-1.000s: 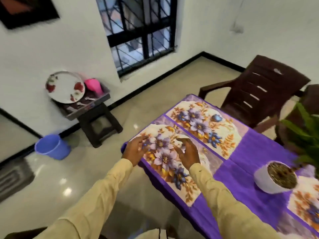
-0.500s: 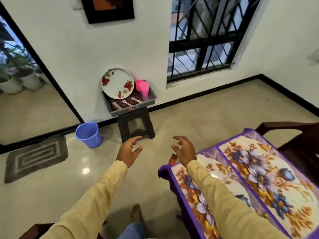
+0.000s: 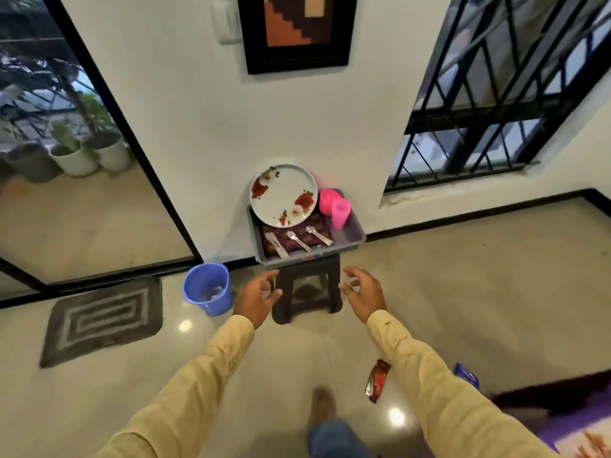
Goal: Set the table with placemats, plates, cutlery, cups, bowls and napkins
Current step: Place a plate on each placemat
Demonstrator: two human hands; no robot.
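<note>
A grey tray point(image 3: 352, 238) sits on a dark stool point(image 3: 307, 292) against the wall ahead. In it a white plate with red flowers point(image 3: 283, 195) leans on the wall, beside a pink bowl point(image 3: 328, 200) and a pink cup point(image 3: 340, 213). Cutlery point(image 3: 297, 241) lies on a patterned folded cloth point(image 3: 317, 223) in the tray. My left hand point(image 3: 256, 299) and my right hand point(image 3: 362, 292) hover empty in front of the stool, below the tray, fingers loosely spread. A corner of the purple table with a floral placemat point(image 3: 585, 441) shows at the bottom right.
A blue bucket point(image 3: 207, 289) stands left of the stool and a grey doormat point(image 3: 102, 320) lies further left by the glass door. A red wrapper point(image 3: 377, 380) and a blue wrapper point(image 3: 466, 376) lie on the floor near the table. A barred window is at right.
My view has turned from the table to the stool with the tray. Both hands left the placemat and now reach forward, closer to the tray.
</note>
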